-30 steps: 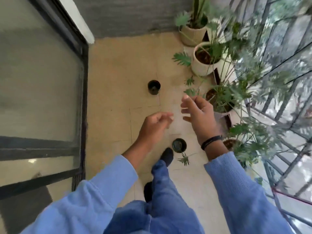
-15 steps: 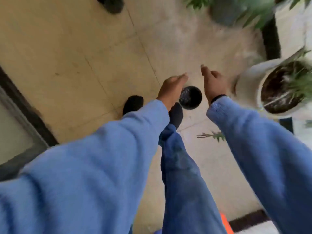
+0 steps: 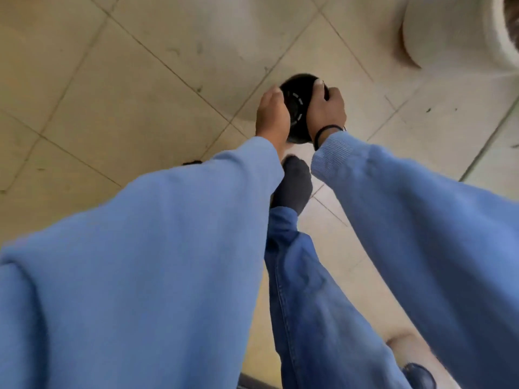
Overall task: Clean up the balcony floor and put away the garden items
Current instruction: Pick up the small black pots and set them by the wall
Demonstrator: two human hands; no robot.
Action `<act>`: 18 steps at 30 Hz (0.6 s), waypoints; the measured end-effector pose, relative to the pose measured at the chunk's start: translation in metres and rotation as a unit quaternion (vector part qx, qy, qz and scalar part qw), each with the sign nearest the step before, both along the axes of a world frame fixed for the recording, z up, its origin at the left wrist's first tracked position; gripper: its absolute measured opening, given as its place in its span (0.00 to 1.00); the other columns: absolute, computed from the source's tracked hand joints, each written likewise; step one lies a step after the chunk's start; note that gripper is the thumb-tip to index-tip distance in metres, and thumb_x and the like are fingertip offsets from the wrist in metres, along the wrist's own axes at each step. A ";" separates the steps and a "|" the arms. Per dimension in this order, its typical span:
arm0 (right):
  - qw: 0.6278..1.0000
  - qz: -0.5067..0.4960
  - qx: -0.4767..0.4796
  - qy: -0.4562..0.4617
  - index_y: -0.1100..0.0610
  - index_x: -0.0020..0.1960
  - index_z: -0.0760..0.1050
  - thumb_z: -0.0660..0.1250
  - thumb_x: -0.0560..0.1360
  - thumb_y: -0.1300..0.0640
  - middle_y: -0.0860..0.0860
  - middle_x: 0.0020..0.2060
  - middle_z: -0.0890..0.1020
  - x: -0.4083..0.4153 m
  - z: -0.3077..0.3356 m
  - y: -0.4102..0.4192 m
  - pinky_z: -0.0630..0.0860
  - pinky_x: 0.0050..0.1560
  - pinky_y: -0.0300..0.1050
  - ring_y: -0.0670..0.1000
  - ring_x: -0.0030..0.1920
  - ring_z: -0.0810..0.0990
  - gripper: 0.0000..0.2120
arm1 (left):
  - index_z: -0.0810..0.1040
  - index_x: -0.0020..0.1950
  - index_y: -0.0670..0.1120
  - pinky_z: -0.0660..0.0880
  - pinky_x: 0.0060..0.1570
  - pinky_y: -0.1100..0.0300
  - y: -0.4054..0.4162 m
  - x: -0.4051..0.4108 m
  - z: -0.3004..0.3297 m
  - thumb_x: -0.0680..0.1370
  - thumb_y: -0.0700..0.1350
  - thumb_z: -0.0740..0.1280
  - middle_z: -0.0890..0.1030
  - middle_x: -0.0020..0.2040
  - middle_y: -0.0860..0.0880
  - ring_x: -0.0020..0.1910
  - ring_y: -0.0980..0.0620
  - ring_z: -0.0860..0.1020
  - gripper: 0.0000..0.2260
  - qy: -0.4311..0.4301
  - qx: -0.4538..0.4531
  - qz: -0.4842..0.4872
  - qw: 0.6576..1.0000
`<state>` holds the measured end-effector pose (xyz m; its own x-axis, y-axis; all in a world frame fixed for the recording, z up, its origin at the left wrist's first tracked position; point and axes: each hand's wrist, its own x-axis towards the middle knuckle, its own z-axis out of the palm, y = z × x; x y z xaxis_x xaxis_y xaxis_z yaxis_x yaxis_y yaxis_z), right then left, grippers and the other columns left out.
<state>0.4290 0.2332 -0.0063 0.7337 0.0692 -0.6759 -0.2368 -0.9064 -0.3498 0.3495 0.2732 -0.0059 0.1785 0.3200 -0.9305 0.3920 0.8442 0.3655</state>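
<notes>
Black pot (image 3: pixel 296 108) between both hands, open tiles (image 3: pixel 134 88) left

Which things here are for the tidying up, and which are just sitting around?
For the job:
small black pot, held between both hands
left hand
right hand
tiled floor

Just there:
big white planter
dark sock
black wristband

The small pot (image 3: pixel 298 108) sits between the two hands, the left hand (image 3: pixel 271 116) on its left side, the right hand (image 3: pixel 325 110) on its right. A foot (image 3: pixel 295 186) is just behind it. A large planter (image 3: pixel 449 32) stands far right.
</notes>
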 end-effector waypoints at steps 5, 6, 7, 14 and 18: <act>0.992 -0.084 0.086 -0.038 0.56 0.60 0.75 0.51 0.86 0.46 0.55 0.59 0.81 -0.007 0.085 0.008 0.61 0.44 0.39 0.55 0.55 0.76 0.19 | 0.77 0.64 0.62 0.77 0.62 0.39 0.026 0.008 0.080 0.72 0.59 0.58 0.80 0.63 0.49 0.62 0.44 0.78 0.21 0.017 0.165 -0.085 0.982; 0.988 -0.090 0.114 -0.048 0.55 0.58 0.76 0.51 0.86 0.47 0.54 0.56 0.81 -0.004 0.113 0.012 0.60 0.43 0.39 0.53 0.52 0.74 0.18 | 0.77 0.61 0.66 0.76 0.62 0.40 0.035 0.010 0.103 0.69 0.62 0.57 0.80 0.63 0.49 0.62 0.45 0.78 0.22 0.023 0.196 -0.108 0.974; 0.984 -0.094 0.139 -0.058 0.54 0.55 0.76 0.52 0.86 0.47 0.53 0.52 0.81 -0.002 0.139 0.015 0.60 0.41 0.39 0.52 0.49 0.73 0.17 | 0.78 0.60 0.68 0.75 0.64 0.41 0.045 0.014 0.128 0.68 0.64 0.56 0.79 0.63 0.48 0.62 0.45 0.78 0.23 0.026 0.231 -0.129 0.964; 0.896 -0.200 0.373 -0.131 0.60 0.37 0.73 0.59 0.80 0.45 0.51 0.33 0.75 0.047 0.356 0.019 0.73 0.41 0.56 0.49 0.38 0.71 0.21 | 0.76 0.68 0.64 0.52 0.70 0.66 0.074 0.072 0.378 0.80 0.57 0.54 0.68 0.63 0.51 0.64 0.54 0.64 0.19 -0.044 0.363 -0.175 0.914; 0.843 -0.261 0.429 -0.193 0.60 0.44 0.80 0.60 0.80 0.47 0.51 0.40 0.82 0.097 0.470 -0.018 0.76 0.49 0.52 0.47 0.43 0.76 0.18 | 0.79 0.57 0.65 0.66 0.74 0.43 0.042 0.124 0.501 0.72 0.63 0.60 0.77 0.68 0.49 0.70 0.48 0.73 0.17 -0.189 0.322 -0.186 0.909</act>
